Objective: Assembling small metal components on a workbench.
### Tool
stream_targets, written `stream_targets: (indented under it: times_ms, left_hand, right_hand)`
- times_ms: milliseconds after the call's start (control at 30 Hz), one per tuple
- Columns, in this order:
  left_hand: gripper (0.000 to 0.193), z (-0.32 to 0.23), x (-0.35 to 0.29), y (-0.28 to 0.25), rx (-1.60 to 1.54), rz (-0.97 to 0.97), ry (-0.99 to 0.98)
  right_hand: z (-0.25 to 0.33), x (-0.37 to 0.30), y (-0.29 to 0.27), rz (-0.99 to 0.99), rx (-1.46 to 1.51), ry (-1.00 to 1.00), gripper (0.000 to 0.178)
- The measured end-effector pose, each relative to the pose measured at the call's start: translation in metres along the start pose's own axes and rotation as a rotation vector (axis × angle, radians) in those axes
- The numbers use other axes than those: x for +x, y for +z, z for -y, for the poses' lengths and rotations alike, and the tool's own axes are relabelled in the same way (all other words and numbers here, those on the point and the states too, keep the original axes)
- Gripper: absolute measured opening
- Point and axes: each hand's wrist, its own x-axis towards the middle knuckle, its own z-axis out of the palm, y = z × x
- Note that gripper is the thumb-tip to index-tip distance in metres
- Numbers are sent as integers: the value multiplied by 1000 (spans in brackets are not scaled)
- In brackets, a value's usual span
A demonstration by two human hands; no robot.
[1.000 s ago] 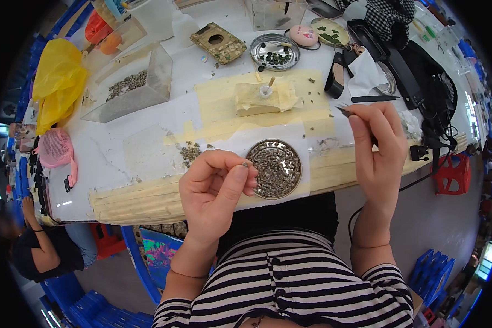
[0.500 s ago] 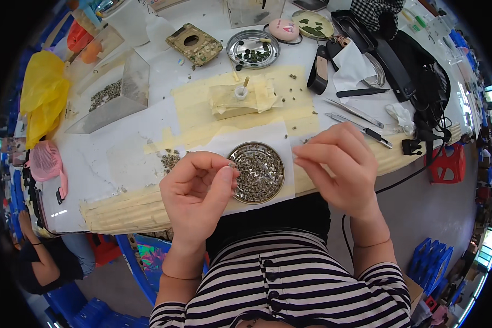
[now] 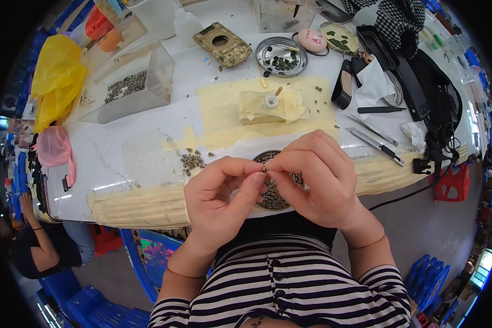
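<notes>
My left hand [image 3: 222,195] and my right hand [image 3: 315,177] meet above the table's near edge, fingertips pinched together on a tiny dark bead [image 3: 264,170]. Which hand bears the grip I cannot tell; both touch it. Under the hands lies a round dark disc covered in small beads [image 3: 271,198], mostly hidden by my fingers. A small heap of loose greenish beads [image 3: 192,160] sits just left of the disc on the white table [image 3: 120,158].
Taped yellow paper holds a folded pad with a small white cup [image 3: 271,101]. Tweezers [image 3: 374,145] lie at the right. Behind are a clear box of beads [image 3: 131,86], a round metal dish [image 3: 281,56], a yellow bag [image 3: 57,76] and black straps [image 3: 437,115]. Another person [image 3: 33,246] sits lower left.
My right hand came in from the right side of the table to meet the left. Both hands now pinch together over the disc, covering most of it.
</notes>
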Motion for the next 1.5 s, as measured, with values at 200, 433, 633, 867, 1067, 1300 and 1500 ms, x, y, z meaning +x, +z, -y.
stream_targets:
  times_ms: [200,433,633,867,1067,1300,1500]
  left_hand:
    - [13,0,4,-4,-55,31,-87]
    - [8,1,7,-8,-78,56,-95]
    - [6,-6,2,-7,-3,-56,-97]
    - [5,-5,6,-3,1,-21,-70]
    - [4,-5,5,-4,-16,-26,-114]
    - [5,-2,6,-8,-60,-22,-110]
    - [6,-1,8,-8,-84,5,-128]
  right_hand:
    - [-1,1,-1,1,36,36,23]
    - [4,-2,0,9,28,66,22]
    - [-8,-7,-49,6,-157,320,14]
    - [-30,-14,-84,396,-188,405,12]
    - [-35,-3,-76,568,-223,285,15]
    - [-14,-5,-61,268,147,566,7]
    - [-1,-8,-25,104,723,749,16]
